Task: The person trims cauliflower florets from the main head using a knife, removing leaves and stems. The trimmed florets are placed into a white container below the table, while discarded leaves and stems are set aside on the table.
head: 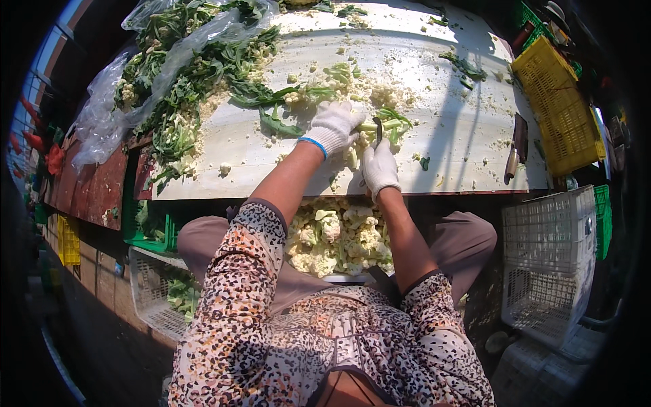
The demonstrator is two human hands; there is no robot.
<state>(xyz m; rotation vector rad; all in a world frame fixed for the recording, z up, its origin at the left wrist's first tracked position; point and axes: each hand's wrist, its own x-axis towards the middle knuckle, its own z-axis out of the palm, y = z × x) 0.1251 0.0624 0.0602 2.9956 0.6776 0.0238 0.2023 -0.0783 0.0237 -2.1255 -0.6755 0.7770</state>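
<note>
My left hand [333, 126], in a white knit glove with a blue cuff edge, is closed on a pale green cauliflower stalk [391, 125] with short leaf stubs. My right hand [380, 165], also gloved in white, grips a small knife with a dark curved blade [378, 129]. The blade stands upright across the stalk, and the gloved fingers hide the knife's handle. Cauliflower crumbs [391, 96] and a trimmed leaf [278, 125] lie on the white tabletop [229, 152] around both hands. Below the table edge, between my knees, cauliflower florets [330, 234] fill a container.
Cauliflower leaves [203, 76] are heaped at the left with clear plastic sheeting [104, 102]. A wooden-handled cleaver [516, 145] lies near the right table edge. Beyond it leans a yellow crate [557, 104]. White crates [549, 229] stand at right; another white crate [157, 300] holds leaves at left.
</note>
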